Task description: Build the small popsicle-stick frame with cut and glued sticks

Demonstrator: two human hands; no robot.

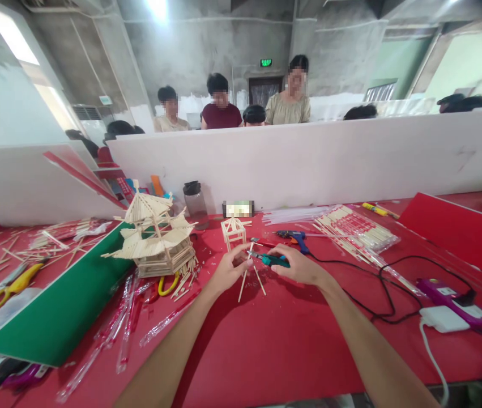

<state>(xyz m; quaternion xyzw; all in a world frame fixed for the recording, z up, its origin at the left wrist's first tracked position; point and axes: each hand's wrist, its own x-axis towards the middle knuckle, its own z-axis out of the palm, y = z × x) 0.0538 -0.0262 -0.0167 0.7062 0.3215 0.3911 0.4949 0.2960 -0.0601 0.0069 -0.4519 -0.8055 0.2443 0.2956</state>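
In the middle of the table my left hand (231,267) is closed, thumb and fingers pinching thin wooden sticks (260,280) near their upper end. The sticks spread apart downward, toward me. My right hand (298,265) is wrapped round a pair of teal-handled pliers (275,260), their jaws pointing left at the sticks beside my left fingertips. Whether the jaws touch a stick is too small to tell. Just behind my left hand stands a small open frame of sticks (233,231). A larger tiered pavilion model of sticks (156,241) stands to the left.
A blue glue gun (298,239) lies behind my right hand, with a black cord (387,294) running right. Packed sticks (351,226) lie at back right, a white adapter (444,319) at right. Left are a green board (66,306) and yellow-handled scissors (11,289). A white partition (308,161) closes the back; people are beyond.
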